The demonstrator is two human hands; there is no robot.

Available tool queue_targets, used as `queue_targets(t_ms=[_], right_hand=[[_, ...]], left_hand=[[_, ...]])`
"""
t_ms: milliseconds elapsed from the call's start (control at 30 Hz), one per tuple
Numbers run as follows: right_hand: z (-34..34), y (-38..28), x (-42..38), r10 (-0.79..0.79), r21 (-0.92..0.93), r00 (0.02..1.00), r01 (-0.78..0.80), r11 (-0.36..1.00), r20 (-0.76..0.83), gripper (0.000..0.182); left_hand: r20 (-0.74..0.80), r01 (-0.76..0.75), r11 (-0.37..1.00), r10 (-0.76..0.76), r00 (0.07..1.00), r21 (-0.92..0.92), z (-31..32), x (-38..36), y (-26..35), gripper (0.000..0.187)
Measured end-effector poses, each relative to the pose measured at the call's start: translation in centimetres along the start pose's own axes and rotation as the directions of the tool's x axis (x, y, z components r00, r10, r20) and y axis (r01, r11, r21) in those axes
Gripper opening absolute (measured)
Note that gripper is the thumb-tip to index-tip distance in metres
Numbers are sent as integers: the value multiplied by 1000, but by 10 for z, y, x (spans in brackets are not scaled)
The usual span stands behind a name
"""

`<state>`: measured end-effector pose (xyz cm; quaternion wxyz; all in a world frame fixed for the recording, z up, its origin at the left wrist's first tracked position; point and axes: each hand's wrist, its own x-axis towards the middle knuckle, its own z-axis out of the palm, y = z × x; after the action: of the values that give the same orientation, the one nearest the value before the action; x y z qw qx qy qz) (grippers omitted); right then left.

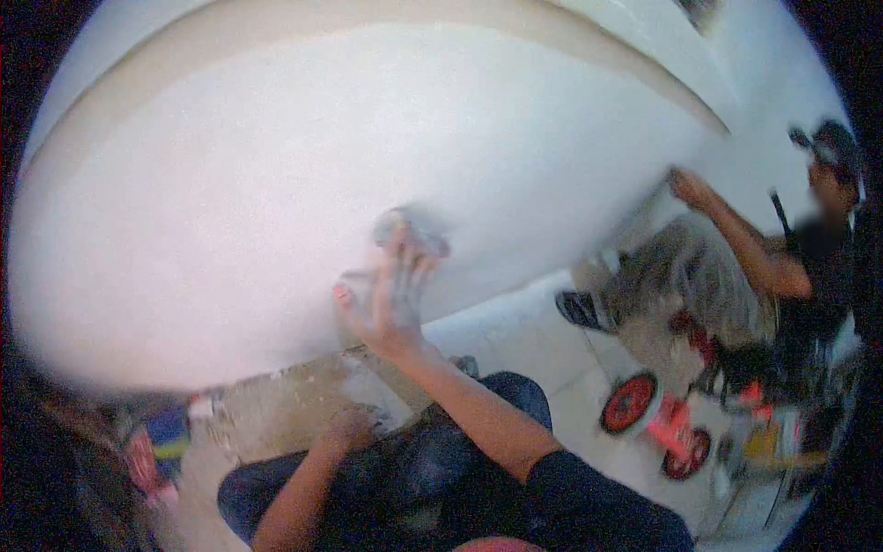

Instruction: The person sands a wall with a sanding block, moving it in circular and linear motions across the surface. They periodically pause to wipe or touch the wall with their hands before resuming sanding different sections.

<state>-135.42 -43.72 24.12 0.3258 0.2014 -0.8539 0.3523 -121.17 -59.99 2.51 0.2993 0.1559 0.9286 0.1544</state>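
Observation:
My right hand (pixel 395 299) reaches up to a large smooth white surface (pixel 248 202). Its fingers lie stretched over a small greyish pad (pixel 414 230), pressing it to the surface; motion blurs both, and the thumb stands apart to the left. Below, my left hand (pixel 354 429) is at the near edge of a worn, stained tan board (pixel 285 405) above my lap. Its fingers are smeared, so I cannot tell whether they grip the board. A pale flat patch (pixel 377 391) shows on the board beside that hand.
At the right sits another person (pixel 823 248) in dark clothes, one hand (pixel 690 189) raised at the white surface's edge. Red wheels (pixel 630 405) and red parts stand on the pale tiled floor (pixel 515 317). Colourful items (pixel 166 442) lie at the lower left.

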Motion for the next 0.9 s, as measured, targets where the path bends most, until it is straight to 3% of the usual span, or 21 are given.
queue_targets(t_ms=[67, 100, 167, 300, 367, 400, 467, 500, 600, 667, 700, 767, 867, 900], right_hand=[[4, -14, 7, 117, -35, 985, -122, 992, -124, 110], [-4, -18, 15, 104, -34, 988, -108, 994, -110, 110], [-24, -28, 43, 63, 24, 968, -59, 998, -245, 110], [-16, -1, 27, -3, -28, 973, -3, 1000, -229, 108], [-7, -18, 12, 74, -32, 996, -76, 997, -53, 104], [-8, -15, 15, 69, -32, 996, -70, 997, -50, 104], [-14, -5, 22, -97, -88, 978, 81, 993, -186, 103], [-26, -11, 33, -94, -72, 981, 83, 994, -168, 103], [-48, -13, 57, -44, -63, 966, 29, 998, -256, 104], [-36, -4, 46, -71, -60, 962, 58, 997, -265, 104], [-24, 1, 33, -68, -73, 960, 50, 996, -272, 104], [-2, 5, 4, 32, -47, 994, -37, 998, -102, 104], [-20, -4, 16, -3, -122, 994, -11, 992, -109, 102], [-29, -9, 28, -5, -120, 995, -7, 993, -104, 102]], left_hand=[[-77, -276, 951, 288, 955, 136, -23, -14, 6, 34], [-90, -271, 955, 282, 955, 122, -27, -19, 13, 34], [-10, -111, 986, 113, 993, 123, -30, -13, 18, 36], [97, -228, 953, 213, 972, 198, 19, 19, 3, 38], [-165, -284, 920, 335, 928, 270, 18, 6, 4, 36], [-171, -283, 921, 334, 927, 267, 14, 10, 6, 36], [127, -255, 938, 231, 965, 234, 9, 17, 11, 32], [129, -240, 946, 216, 968, 217, 8, 12, 13, 32], [98, -230, 944, 212, 972, 236, -9, -3, 18, 29], [-122, -268, 956, 282, 952, 119, -22, -16, 21, 31], [-116, -282, 951, 296, 948, 126, -45, -31, 34, 31], [2, -259, 939, 266, 964, 228, -98, -63, 61, 36], [92, -191, 968, 177, 980, 163, -27, -7, 34, 39], [90, -187, 969, 175, 980, 158, -35, -20, 35, 39]])
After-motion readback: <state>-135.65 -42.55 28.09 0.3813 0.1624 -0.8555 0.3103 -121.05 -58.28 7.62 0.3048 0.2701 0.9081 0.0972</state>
